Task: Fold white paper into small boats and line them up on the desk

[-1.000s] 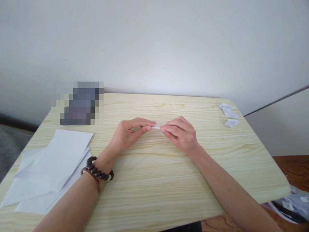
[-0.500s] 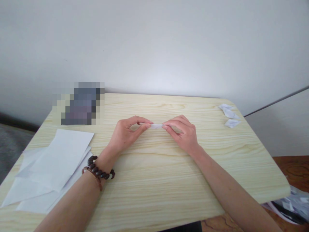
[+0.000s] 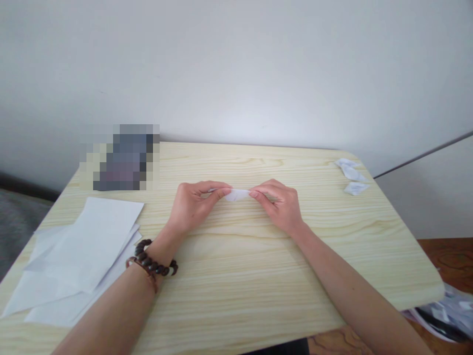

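Observation:
A small folded piece of white paper [image 3: 237,195] is stretched between my two hands above the middle of the wooden table [image 3: 236,281]. My left hand [image 3: 199,202] pinches its left end between thumb and fingers. At the other end, the thumb and fingers of my right hand [image 3: 279,203] are closed on it. Both ends of the paper are partly hidden by my fingers. A dark bead bracelet and a thin brown band circle my left wrist.
White paper sheets [image 3: 84,246] lie overlapping on the table's left side. Behind them is a dark, pixelated object [image 3: 123,160]. Folded white paper pieces [image 3: 349,171] rest near the far right corner. A plastic bag [image 3: 449,313] is below the right edge. A pale wall stands behind.
The folded paper has tilted so more of its face shows below the upper edge. My right hand has dropped very slightly, and both hands keep their pinch.

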Available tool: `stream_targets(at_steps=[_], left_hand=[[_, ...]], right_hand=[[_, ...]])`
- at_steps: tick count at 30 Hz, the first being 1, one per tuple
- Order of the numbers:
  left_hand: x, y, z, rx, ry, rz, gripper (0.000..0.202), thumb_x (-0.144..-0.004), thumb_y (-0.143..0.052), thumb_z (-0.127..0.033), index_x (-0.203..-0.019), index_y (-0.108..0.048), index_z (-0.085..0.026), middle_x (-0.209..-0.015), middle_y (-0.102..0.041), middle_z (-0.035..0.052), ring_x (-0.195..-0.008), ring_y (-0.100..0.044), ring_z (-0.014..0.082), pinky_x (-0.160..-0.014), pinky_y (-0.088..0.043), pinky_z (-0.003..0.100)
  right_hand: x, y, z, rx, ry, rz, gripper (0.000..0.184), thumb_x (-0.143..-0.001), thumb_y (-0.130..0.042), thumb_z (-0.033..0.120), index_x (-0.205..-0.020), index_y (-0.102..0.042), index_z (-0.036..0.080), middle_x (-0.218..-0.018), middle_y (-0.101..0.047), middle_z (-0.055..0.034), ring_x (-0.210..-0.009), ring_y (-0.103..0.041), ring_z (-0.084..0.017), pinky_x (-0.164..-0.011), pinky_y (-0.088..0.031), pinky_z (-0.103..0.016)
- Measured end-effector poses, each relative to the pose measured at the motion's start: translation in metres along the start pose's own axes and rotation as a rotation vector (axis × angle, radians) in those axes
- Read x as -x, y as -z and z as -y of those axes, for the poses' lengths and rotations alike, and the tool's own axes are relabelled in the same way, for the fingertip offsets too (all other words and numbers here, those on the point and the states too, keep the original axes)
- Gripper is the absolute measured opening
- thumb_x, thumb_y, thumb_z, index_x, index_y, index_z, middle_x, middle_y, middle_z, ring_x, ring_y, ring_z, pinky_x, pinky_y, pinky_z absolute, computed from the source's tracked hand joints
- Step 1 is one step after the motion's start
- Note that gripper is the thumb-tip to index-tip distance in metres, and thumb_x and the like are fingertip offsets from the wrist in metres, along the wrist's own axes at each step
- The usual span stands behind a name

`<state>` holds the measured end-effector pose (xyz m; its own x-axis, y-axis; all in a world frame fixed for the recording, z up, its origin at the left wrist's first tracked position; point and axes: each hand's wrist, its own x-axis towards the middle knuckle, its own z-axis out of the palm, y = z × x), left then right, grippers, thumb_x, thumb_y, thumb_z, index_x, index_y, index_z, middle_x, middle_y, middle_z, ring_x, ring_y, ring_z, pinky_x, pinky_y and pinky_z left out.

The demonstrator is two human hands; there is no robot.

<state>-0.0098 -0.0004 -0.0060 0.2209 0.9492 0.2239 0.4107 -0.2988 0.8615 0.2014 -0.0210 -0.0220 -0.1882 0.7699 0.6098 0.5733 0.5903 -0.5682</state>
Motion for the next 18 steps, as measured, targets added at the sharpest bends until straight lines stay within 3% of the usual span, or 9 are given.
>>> stream_targets(at_steps=[7, 9, 14, 18], left_hand=[[-0.0014, 0.0015, 0.0016, 0.140, 0.041, 0.123, 0.037, -0.085, -0.059, -0.049, -0.091, -0.077, -0.018, -0.087, -0.076, 0.0035, -0.079, -0.068, 0.0207, -0.071, -0.053, 0.026], [-0.0022, 0.0020, 0.0028, 0.142, 0.048, 0.144, 0.042, -0.086, -0.056, -0.053, -0.087, -0.077, -0.017, -0.082, -0.076, 0.0045, -0.074, -0.067, 0.0205, -0.066, -0.052, 0.027], [-0.0038, 0.0015, 0.0041, 0.121, 0.052, 0.119, 0.043, -0.088, -0.053, -0.052, -0.092, -0.076, -0.016, -0.081, -0.074, 0.0042, -0.073, -0.065, 0.0187, -0.066, -0.051, 0.026], [-0.0036, -0.0008, 0.0053, 0.168, 0.060, 0.095, 0.040, -0.087, -0.058, -0.049, -0.102, -0.073, -0.016, -0.087, -0.075, 0.0049, -0.076, -0.065, 0.0179, -0.068, -0.052, 0.025]], right_hand=[[0.0003, 0.0015, 0.0003, -0.092, -0.131, 0.065, 0.023, -0.092, -0.054, 0.027, -0.075, -0.068, 0.019, -0.070, -0.069, -0.0009, -0.067, -0.064, -0.012, -0.063, -0.049, -0.023], [0.0014, 0.0021, -0.0003, -0.115, -0.140, 0.080, 0.021, -0.093, -0.052, 0.026, -0.083, -0.069, 0.019, -0.075, -0.071, -0.0016, -0.071, -0.065, -0.013, -0.065, -0.050, -0.023], [0.0042, 0.0018, -0.0011, -0.111, -0.009, 0.120, 0.027, -0.089, -0.053, 0.018, -0.113, -0.063, 0.023, -0.096, -0.070, -0.0039, -0.075, -0.063, -0.013, -0.071, -0.053, -0.027], [0.0039, 0.0001, -0.0028, -0.090, 0.100, 0.095, 0.029, -0.087, -0.053, 0.012, -0.111, -0.063, 0.024, -0.098, -0.067, -0.0043, -0.079, -0.062, -0.012, -0.070, -0.053, -0.027]])
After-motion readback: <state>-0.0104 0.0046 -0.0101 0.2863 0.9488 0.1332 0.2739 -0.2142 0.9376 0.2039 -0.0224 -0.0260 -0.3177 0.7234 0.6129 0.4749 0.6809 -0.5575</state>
